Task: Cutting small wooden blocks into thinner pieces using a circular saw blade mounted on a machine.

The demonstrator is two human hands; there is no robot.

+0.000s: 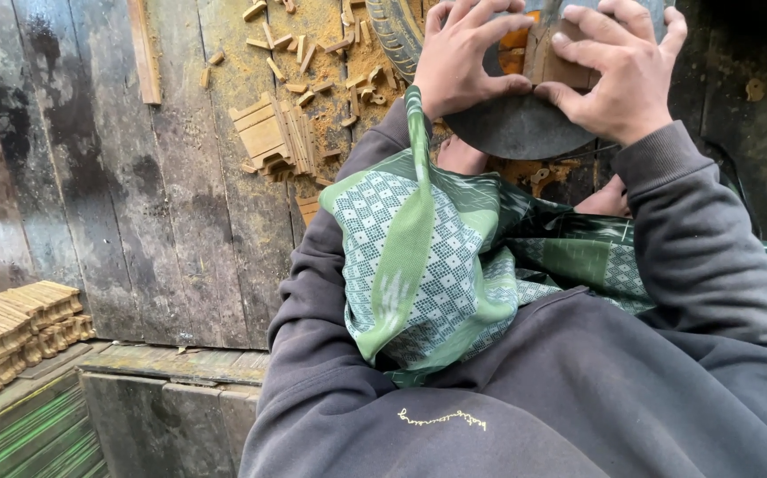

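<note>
Fingers [578,44] of the right hand [618,75] are clamped on a small brown wooden block [550,60], thumb under its near edge and the other digits curled over its top. Those of the left hand [468,53] are spread apart and laid flat, fingertips meeting the block's left end and the thumb pressing on the dark round disc [516,124] beneath it. Both hands sit at the far end of the view, so the block lies directly between them; its long axis appears to run left to right, though much of it is covered. Neither hand is clearly nearer to it, but the right one has the firmer hold.

Nearest the camera are the grey sweatshirt sleeves [693,257] and a green patterned cloth [419,265] draped over the lap. Bare feet [459,158] show just past the cloth, under the disc.

At near left, a neat stack of pale wooden sticks [11,332] rests on a ledge. Farther out, the weathered plank floor [91,177] carries a loose pile of cut wooden pieces [273,137] in sawdust, with more small offcuts [299,49] scattered beyond, left of the hands. A ribbed tyre-like edge [394,31] curves just left of the left wrist.
</note>
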